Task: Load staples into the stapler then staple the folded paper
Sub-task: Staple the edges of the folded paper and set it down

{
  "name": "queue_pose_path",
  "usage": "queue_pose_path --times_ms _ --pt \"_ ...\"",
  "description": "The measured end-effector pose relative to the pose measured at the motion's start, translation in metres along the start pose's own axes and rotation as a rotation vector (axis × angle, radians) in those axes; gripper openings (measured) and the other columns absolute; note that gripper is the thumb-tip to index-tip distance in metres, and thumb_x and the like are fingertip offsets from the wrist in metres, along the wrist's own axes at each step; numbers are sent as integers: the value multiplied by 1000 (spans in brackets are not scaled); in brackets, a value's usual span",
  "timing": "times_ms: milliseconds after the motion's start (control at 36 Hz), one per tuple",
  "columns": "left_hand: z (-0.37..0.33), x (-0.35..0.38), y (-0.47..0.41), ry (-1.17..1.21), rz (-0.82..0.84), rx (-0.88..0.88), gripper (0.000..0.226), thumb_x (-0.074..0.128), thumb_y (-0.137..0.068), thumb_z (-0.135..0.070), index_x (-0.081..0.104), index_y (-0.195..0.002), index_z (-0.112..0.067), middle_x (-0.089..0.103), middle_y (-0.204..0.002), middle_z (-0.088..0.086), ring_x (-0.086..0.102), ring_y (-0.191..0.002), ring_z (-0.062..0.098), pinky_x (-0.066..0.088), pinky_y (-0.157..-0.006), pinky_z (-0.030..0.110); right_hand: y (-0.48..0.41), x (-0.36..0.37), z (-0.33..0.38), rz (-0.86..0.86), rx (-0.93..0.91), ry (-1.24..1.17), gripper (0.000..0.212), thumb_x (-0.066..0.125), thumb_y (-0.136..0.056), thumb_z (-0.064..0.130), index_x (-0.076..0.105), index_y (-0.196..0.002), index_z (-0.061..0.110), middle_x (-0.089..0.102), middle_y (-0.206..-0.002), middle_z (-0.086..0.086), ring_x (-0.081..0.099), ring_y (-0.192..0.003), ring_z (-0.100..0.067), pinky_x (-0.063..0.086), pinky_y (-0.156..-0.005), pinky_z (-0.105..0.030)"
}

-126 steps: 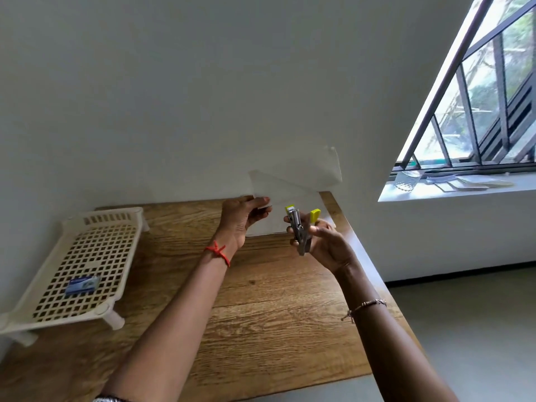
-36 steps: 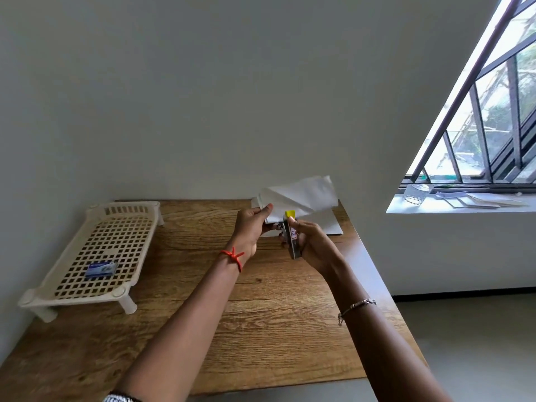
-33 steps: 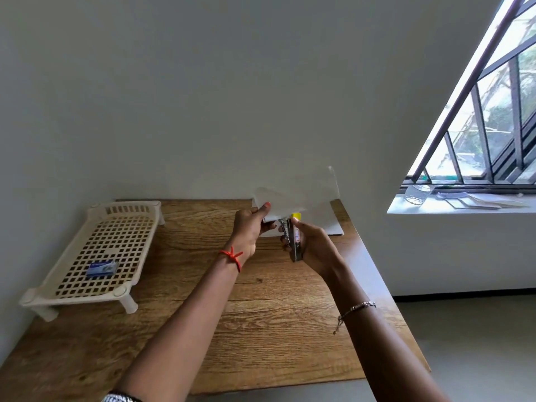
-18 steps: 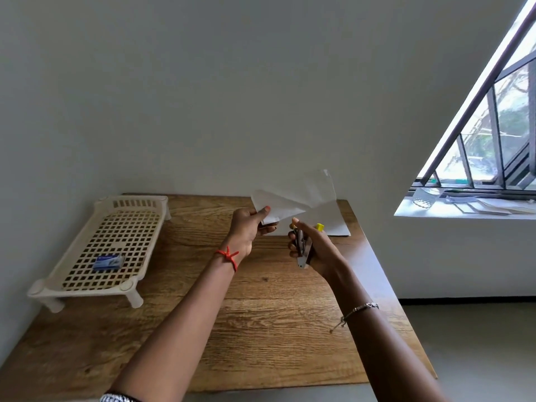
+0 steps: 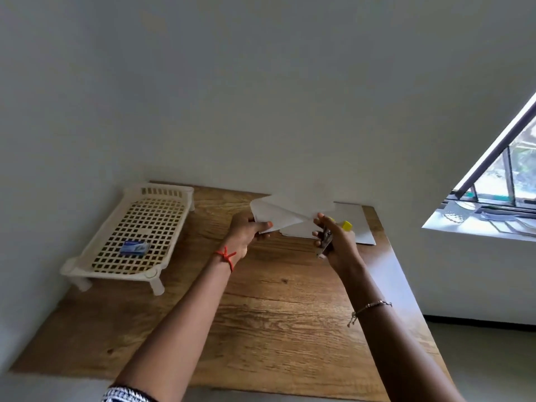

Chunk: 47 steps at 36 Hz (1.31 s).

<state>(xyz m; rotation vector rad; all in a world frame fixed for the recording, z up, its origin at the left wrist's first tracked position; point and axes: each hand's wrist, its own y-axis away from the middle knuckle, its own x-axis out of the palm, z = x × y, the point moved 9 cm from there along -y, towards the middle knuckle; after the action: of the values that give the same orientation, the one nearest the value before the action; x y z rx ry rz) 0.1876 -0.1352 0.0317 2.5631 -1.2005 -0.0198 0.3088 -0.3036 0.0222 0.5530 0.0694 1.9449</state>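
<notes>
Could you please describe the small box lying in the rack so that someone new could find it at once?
On the wooden table, look to its far left corner by the wall, where a cream plastic lattice rack stands on short legs. The small blue box lies flat on the rack's grid, toward its near end. It is the only thing in the rack and the only blue item on the table.

1. A tray (image 5: 87, 264) stands on the tabletop (image 5: 275, 329) at its left.
2. A small box (image 5: 135, 247) lies in the tray.
3. A flat sheet (image 5: 355, 227) lies at the tabletop's far right edge, behind both hands.
4. A windowsill (image 5: 478, 227) lies right of the tabletop.
</notes>
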Motion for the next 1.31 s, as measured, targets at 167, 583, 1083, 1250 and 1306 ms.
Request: queue_pose_path --times_ms 167,583,1083,1250,1306 --pt "5 -23 -11 -86 -11 -55 40 64 -81 5 56 -119 10 64 -106 16 59 -72 13 52 -49 15 -12 9 7 -50 -6 -40 16 68 -78 2 56 -76 12 63 -52 0 59 -43 -10 35 -35 -15" --pt "20 -97 -66 -22 -298 -53 32 65 -80 5 61 -112 9 68 -101 22 64 -61 13 55 -69 26 -60 47 -27 -143 34 373 22 75 -68 0 55 -68 9 59 -67 -10 56 -42 -15 32 -32 -15" --pt "36 -137 -116 -479 -416 -92 28 58 -87 -7 66 -113 1 66 -117 17 61 -109 31 47 -95 33 -124 74 -74 -176 -4 983 40 77 -69 15 60 -101 -3 64 -108 -20 61 -98 -34 46 -75 -35" --pt "37 -140 -123 -517 -417 -67 24 59 -84 -2 70 -104 4 68 -111 20 62 -106 32 50 -95 39 -127 82 -75 -155 -71 1042 49 75 -72 20 54 -111 0 55 -118 -17 52 -109 -33 42 -84 -36" --pt "38 -141 -123 -493 -428 -69 25 59 -84 -2 69 -106 5 68 -112 23 62 -107 33 49 -97 42 -128 85 -71 -166 -109 1023 51 76 -71 23 53 -110 0 56 -116 -16 53 -104 -31 42 -82 -37"
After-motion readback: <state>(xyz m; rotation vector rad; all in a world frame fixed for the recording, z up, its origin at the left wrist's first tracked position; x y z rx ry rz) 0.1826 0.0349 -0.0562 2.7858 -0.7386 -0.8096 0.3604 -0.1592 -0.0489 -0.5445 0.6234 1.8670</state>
